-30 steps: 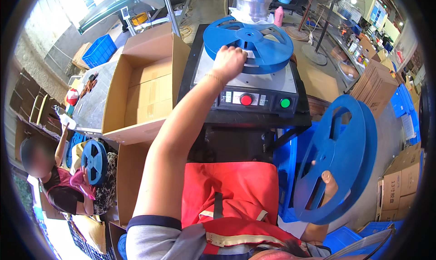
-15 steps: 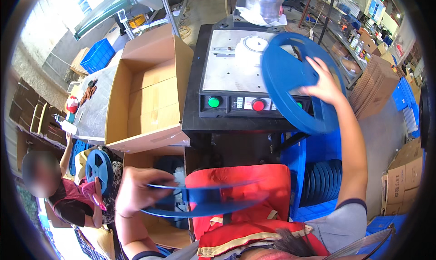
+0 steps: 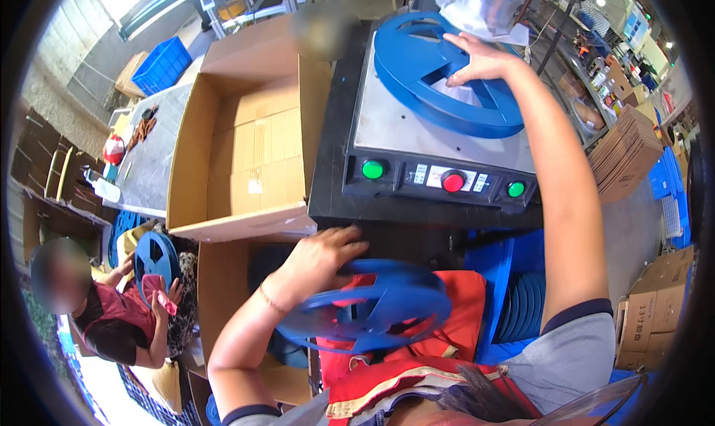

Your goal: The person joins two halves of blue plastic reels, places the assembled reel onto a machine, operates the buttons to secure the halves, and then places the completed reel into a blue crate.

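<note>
Near reel (image 3: 387,299): smooth blue, two thin round flanges with cut-out windows, motion-blurred, just below and right of left grip (image 3: 316,261); can't tell if that grip holds it. Lies nearly flat over red cloth apron (image 3: 463,296), axle roughly upright, wide axis left-right. Beyond left grip, corrugated brown box (image 3: 197,150), open top. Flat grey metal plate (image 3: 383,128) under right grip (image 3: 484,61), which holds far reel (image 3: 473,117), thumb and fingers spread across its windows; face up, wide axis upper left to lower right. Shiny metal cylinder (image 3: 491,1) just past right grip.
</note>
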Demonstrator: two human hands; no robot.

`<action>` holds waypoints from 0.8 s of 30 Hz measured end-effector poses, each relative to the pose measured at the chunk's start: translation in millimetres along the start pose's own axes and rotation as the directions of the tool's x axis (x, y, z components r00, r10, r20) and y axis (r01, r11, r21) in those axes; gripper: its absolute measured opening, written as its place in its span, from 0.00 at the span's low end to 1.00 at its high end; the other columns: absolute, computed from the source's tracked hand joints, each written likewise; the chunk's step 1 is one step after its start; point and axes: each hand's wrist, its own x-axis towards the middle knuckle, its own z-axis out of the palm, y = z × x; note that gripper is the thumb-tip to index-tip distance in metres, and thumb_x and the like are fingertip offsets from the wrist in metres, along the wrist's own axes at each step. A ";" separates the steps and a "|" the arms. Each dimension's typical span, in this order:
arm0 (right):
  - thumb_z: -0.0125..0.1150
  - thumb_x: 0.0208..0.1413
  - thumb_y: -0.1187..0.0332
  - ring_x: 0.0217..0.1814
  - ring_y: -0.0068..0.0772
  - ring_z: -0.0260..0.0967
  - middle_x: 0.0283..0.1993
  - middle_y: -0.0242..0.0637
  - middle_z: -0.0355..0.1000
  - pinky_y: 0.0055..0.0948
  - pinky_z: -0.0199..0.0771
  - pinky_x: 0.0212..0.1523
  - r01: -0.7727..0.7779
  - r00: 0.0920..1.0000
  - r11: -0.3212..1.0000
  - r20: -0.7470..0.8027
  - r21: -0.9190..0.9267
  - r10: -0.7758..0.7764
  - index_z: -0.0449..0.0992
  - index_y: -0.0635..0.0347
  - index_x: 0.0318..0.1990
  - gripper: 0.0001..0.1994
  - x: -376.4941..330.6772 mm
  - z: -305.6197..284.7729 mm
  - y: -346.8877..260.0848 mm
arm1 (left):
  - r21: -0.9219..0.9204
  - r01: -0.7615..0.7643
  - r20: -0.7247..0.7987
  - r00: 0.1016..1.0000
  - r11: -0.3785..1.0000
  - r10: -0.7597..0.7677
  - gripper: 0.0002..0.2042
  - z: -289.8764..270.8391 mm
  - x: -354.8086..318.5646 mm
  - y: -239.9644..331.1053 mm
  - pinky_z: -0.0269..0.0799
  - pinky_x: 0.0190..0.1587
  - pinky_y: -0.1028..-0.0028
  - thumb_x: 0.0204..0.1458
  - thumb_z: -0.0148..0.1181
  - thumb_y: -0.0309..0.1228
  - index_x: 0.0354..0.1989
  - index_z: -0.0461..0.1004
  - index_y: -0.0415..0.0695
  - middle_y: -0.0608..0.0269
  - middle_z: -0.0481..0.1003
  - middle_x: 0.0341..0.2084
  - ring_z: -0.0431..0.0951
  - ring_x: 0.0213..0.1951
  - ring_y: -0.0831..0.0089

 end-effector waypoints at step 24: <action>0.44 0.67 0.54 0.75 0.51 0.46 0.73 0.48 0.50 0.45 0.46 0.71 -0.047 0.828 0.998 -0.560 -0.032 0.021 0.53 0.65 0.69 0.30 -262.7 239.8 13.1 | 0.367 0.270 -0.086 0.963 0.890 -0.257 0.14 94.2 51.5 -11.4 0.75 0.46 0.58 0.52 0.51 0.34 0.40 0.78 0.39 0.43 0.75 0.50 0.80 0.44 0.55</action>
